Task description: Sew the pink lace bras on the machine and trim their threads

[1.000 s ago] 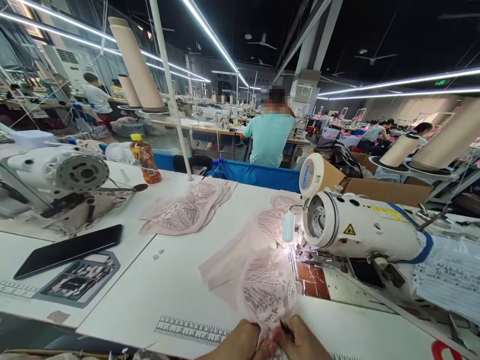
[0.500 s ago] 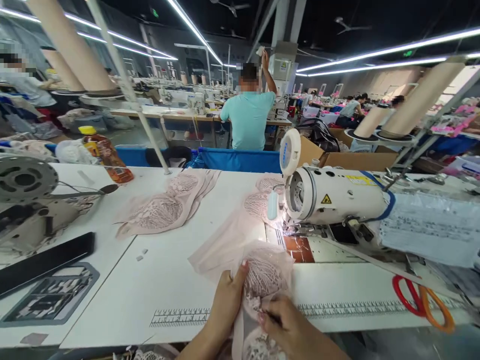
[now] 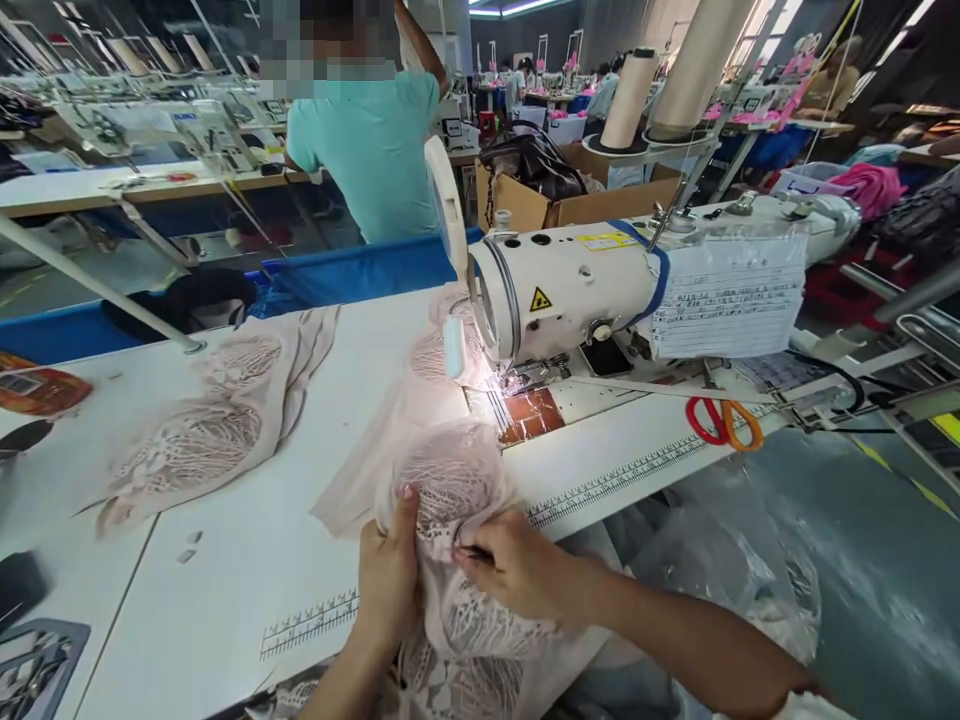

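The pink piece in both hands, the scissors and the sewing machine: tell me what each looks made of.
Pink piece: sheer fabric with openwork lace, seemingly soft; it drapes over the table edge between left hand and right hand.
Scissors: glossy red and orange handles, likely plastic; blades unclear.
Sewing machine: smooth cream casing, probably painted metal.

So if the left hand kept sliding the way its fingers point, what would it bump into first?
The left hand points up the table, so it would probably first meet the domed pale pink lace cup it already touches. Beyond that sits the white sewing machine, though depth is hard to judge.
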{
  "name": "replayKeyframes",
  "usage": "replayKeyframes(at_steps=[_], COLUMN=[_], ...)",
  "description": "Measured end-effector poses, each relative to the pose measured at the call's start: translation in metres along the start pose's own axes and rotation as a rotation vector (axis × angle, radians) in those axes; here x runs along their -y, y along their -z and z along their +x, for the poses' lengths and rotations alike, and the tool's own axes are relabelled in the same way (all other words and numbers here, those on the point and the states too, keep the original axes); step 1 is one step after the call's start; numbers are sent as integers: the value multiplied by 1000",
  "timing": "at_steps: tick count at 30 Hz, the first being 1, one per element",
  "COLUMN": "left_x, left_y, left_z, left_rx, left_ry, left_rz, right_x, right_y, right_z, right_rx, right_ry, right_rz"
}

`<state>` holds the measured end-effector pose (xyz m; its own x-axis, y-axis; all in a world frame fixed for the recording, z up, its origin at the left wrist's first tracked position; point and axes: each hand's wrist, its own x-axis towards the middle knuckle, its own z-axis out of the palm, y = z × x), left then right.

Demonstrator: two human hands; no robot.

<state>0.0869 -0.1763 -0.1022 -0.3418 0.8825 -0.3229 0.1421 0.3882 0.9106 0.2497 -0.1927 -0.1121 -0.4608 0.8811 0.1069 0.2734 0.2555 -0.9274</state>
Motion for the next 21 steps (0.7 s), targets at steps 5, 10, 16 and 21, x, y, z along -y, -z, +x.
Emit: replayKeyframes(at_steps=[5, 10, 16, 21], left_x=[-4, -28, -36, -21], left_y=[6, 10, 44, -14], left_z=[10, 62, 114, 66], left_rx=[279, 425, -227, -44], left_ry=[60, -171, -562, -984], left_rz=[-66, -275, 402, 588], right_x=[-3, 0, 6, 24], right_y=[22, 33, 64, 102], right_z=[-8, -6, -10, 8], right_rx=[-43, 48, 104, 320], right_ry=[-193, -310, -303, -252], right_rz=[-10, -81, -381, -593])
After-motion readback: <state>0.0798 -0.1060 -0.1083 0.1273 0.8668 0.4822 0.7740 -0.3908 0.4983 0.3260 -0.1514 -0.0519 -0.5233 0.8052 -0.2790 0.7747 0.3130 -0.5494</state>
